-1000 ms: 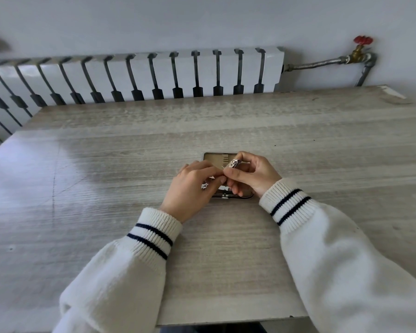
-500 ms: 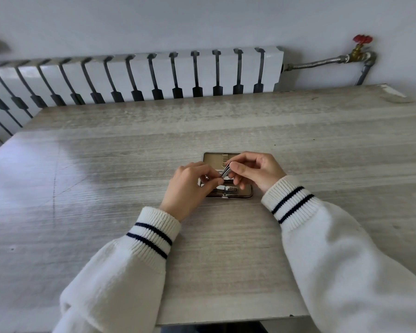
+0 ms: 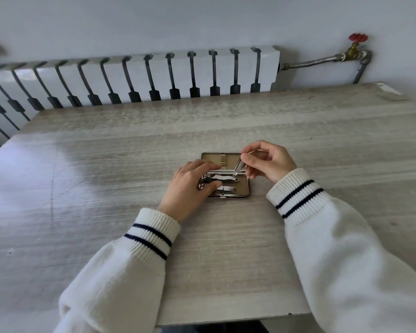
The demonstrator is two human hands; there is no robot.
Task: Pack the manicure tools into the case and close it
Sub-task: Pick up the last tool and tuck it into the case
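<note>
An open tan manicure case (image 3: 245, 187) lies flat on the wooden table (image 3: 106, 164), its lid half (image 3: 211, 157) at the far side showing elastic loops. Several shiny metal tools lie in the near half, among them a nail clipper (image 3: 220, 178) and a smaller clipper (image 3: 228, 188). My left hand (image 3: 190, 187) rests on the case's left side, fingers straight over the tools, thumb at its near edge. My right hand (image 3: 267, 162) hovers over the right side and pinches a thin metal tool (image 3: 237, 168), which slants down with its tip by the clipper.
A white radiator (image 3: 139, 75) runs along the wall behind the table. A metal pipe with a red valve (image 3: 357, 38) sits at the back right. The table's near edge (image 3: 226, 319) lies just below my sleeves.
My hands have drawn apart, uncovering the case's near half. The left hand flattened onto the tools. The right hand lifted slightly, with the thin tool now slanting down into the case.
</note>
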